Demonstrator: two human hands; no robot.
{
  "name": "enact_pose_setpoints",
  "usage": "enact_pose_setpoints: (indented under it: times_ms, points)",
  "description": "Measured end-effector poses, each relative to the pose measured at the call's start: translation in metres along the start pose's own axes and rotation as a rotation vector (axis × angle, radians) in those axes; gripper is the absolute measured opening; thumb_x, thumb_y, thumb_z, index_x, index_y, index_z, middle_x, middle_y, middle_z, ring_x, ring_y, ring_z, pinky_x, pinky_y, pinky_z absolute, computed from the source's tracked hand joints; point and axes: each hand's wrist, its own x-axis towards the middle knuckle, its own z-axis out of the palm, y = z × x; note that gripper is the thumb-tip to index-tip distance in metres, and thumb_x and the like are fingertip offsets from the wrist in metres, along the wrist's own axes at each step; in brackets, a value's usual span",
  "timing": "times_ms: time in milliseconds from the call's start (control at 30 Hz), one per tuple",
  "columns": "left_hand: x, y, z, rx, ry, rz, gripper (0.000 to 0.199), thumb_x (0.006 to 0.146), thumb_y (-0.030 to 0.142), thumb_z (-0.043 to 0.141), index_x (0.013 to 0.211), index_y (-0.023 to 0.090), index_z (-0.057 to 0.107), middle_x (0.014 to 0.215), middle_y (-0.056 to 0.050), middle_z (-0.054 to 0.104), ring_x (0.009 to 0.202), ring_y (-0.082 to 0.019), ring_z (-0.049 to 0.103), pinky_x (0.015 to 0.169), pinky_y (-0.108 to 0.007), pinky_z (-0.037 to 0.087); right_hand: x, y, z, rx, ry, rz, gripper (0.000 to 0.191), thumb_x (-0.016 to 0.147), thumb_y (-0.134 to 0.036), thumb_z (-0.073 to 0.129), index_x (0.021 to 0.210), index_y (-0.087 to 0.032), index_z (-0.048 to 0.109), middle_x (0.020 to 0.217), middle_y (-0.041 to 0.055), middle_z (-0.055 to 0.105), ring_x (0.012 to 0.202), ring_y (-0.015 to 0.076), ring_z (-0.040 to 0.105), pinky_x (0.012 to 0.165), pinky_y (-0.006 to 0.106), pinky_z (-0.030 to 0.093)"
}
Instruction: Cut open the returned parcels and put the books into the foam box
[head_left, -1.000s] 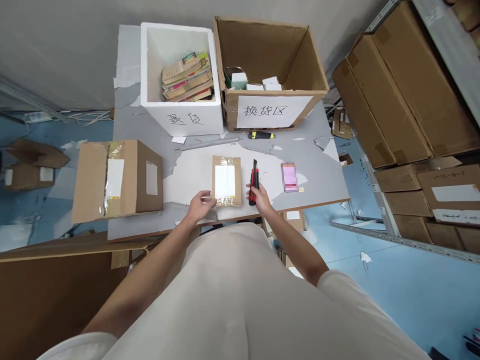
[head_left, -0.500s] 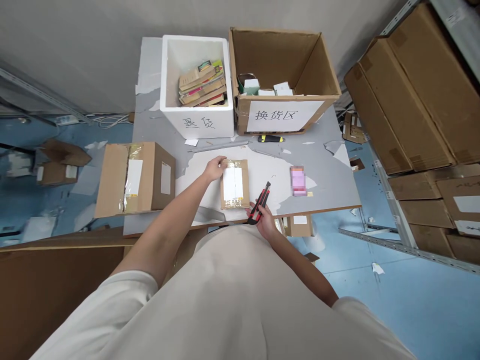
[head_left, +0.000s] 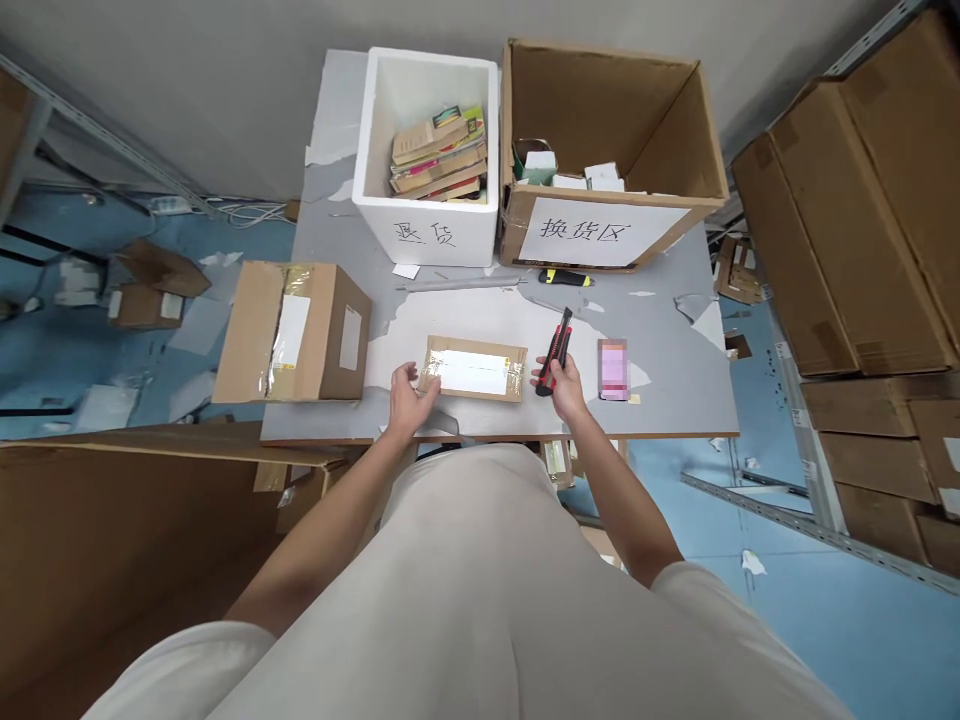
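A small taped cardboard box point(head_left: 472, 370) with a white label lies lengthwise across the table in front of me. At its left end is my left hand point(head_left: 412, 400), thumb on the near corner and the curled fingers apart from the edge. My right hand point(head_left: 566, 388) is closed around a red and black utility knife point(head_left: 555, 355), just off the box's right end. The knife's tip points away from me, toward the back of the table. A phone with a blurred pink screen point(head_left: 613, 370) lies to the right of that hand.
At the back stand a white foam box point(head_left: 424, 235) with flat packets and a large carton point(head_left: 517, 225) with small boxes. A yellow and black cutter point(head_left: 566, 278) lies before them. A taped carton point(head_left: 345, 340) sits at left; stacked cartons point(head_left: 870, 230) rise at right.
The small box has turned from upright to lying crosswise. My left hand has moved from its far left corner to its near left end. My right hand and the knife have shifted away from me.
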Motion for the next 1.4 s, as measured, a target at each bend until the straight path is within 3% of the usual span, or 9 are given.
enact_pose_setpoints:
  times_ms: [67,167,233,333,500,700,1033,1267,1400]
  points:
    - [0.009,0.010,-0.002,0.096,-0.023,0.204,0.066,0.075,0.037,0.058,0.134,0.013,0.039,0.134,-0.021,0.045,0.128,-0.031,0.044,0.104,-0.046,0.038,-0.011,-0.002,-0.016,-0.147,-0.025,0.001,0.056,0.085,-0.047,0.054,0.136,-0.028,0.040,0.095,0.0020,0.066,0.057,0.0098,0.056,0.049,0.024,0.050]
    - [0.026,0.028,-0.005,0.283,-0.242,0.489,0.074,0.073,0.037,0.059,0.141,0.016,0.036,0.152,-0.019,0.026,0.144,-0.035,0.018,0.113,-0.052,0.020,-0.033,0.001,-0.037,-0.291,-0.116,0.074,0.067,0.084,-0.043,0.055,0.145,-0.029,0.030,0.092,0.0011,0.062,0.049,0.0076,0.049,0.041,0.021,0.042]
    - [0.034,0.038,-0.005,0.404,-0.392,0.574,0.086,0.069,0.047,0.065,0.143,0.017,0.034,0.155,-0.019,0.020,0.144,-0.039,0.012,0.114,-0.057,0.010,-0.046,0.007,-0.045,-0.317,-0.181,0.112,0.071,0.083,-0.039,0.054,0.147,-0.030,0.026,0.095,0.0016,0.062,0.049,0.0071,0.048,0.041,0.022,0.042]
    - [0.040,0.048,-0.001,0.508,-0.472,0.576,0.106,0.059,0.061,0.070,0.146,0.016,0.030,0.154,-0.021,0.022,0.141,-0.043,0.018,0.113,-0.059,0.004,-0.055,0.019,-0.049,-0.322,-0.235,0.110,0.075,0.084,-0.036,0.053,0.151,-0.030,0.020,0.104,0.0047,0.062,0.051,0.0068,0.049,0.046,0.025,0.045]
    - [0.046,0.055,0.005,0.488,-0.428,0.553,0.119,0.048,0.068,0.075,0.145,0.016,0.031,0.141,-0.023,0.038,0.129,-0.044,0.033,0.112,-0.060,0.008,-0.054,0.031,-0.049,-0.330,-0.285,0.095,0.075,0.086,-0.039,0.053,0.152,-0.029,0.017,0.110,0.0075,0.063,0.053,0.0076,0.051,0.049,0.026,0.046]
    - [0.053,0.057,0.008,0.517,-0.416,0.596,0.125,0.038,0.073,0.076,0.142,0.016,0.037,0.132,-0.022,0.040,0.119,-0.044,0.036,0.108,-0.059,0.015,-0.054,0.023,-0.050,-0.353,-0.301,0.091,0.073,0.085,-0.038,0.054,0.151,-0.030,0.023,0.108,0.0068,0.064,0.052,0.0071,0.050,0.046,0.024,0.045]
    - [0.049,0.052,0.013,0.466,-0.375,0.558,0.116,0.043,0.066,0.078,0.141,0.019,0.040,0.129,-0.019,0.040,0.116,-0.040,0.037,0.107,-0.054,0.021,-0.037,-0.012,-0.060,-0.536,-0.394,0.170,0.068,0.081,-0.028,0.053,0.147,-0.030,0.035,0.071,-0.0046,0.057,0.042,0.0055,0.046,0.038,0.019,0.040]
    - [0.049,0.051,0.014,0.451,-0.378,0.533,0.114,0.043,0.061,0.080,0.141,0.021,0.039,0.131,-0.018,0.039,0.117,-0.040,0.037,0.107,-0.054,0.021,-0.043,-0.004,-0.066,-0.524,-0.476,0.193,0.070,0.079,-0.029,0.058,0.146,-0.027,0.038,0.058,-0.0059,0.056,0.038,0.0077,0.042,0.039,0.022,0.038]
    - [0.049,0.051,0.013,0.452,-0.378,0.542,0.114,0.044,0.061,0.080,0.142,0.020,0.038,0.132,-0.018,0.039,0.117,-0.040,0.037,0.107,-0.054,0.022,-0.052,-0.002,-0.068,-0.502,-0.477,0.223,0.070,0.081,-0.031,0.058,0.147,-0.029,0.035,0.062,-0.0049,0.056,0.040,0.0079,0.043,0.038,0.021,0.037]
